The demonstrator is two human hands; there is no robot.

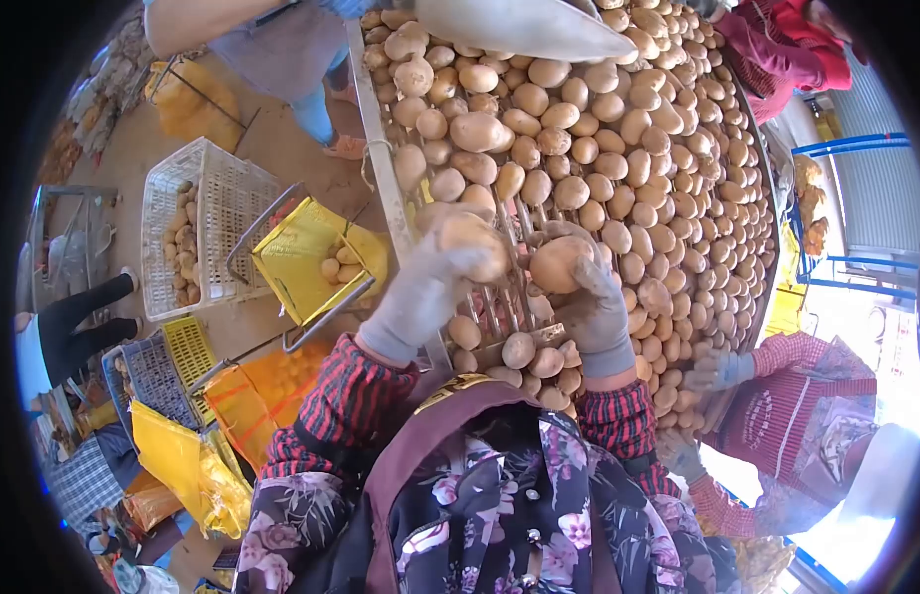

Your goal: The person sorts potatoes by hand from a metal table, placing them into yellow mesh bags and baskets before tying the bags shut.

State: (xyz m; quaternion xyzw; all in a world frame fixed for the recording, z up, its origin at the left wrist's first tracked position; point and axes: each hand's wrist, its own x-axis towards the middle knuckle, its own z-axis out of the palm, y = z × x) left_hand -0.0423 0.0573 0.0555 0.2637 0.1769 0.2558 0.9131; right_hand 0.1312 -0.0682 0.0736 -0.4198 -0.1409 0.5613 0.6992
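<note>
My left hand (417, 297), in a grey glove, is closed around a potato (472, 247) above the left edge of the sorting table. In my right hand (597, 315), gloved too, sits a round brownish potato (559, 264), with the fingers curled about its right side. Metal bars with gaps (496, 315) show between and below the two hands. Several loose potatoes (518, 350) lie at the near end of the bars, close to my body. A dense layer of potatoes (668, 198) covers the table beyond my right hand.
A white crate (204, 233) holding potatoes, a yellow bag on a frame (306, 259) and an orange mesh bag (272, 396) stand to the left. A metal chute (529, 28) overhangs the far end. At right, a co-worker's gloved hand (719, 370) reaches over the table edge.
</note>
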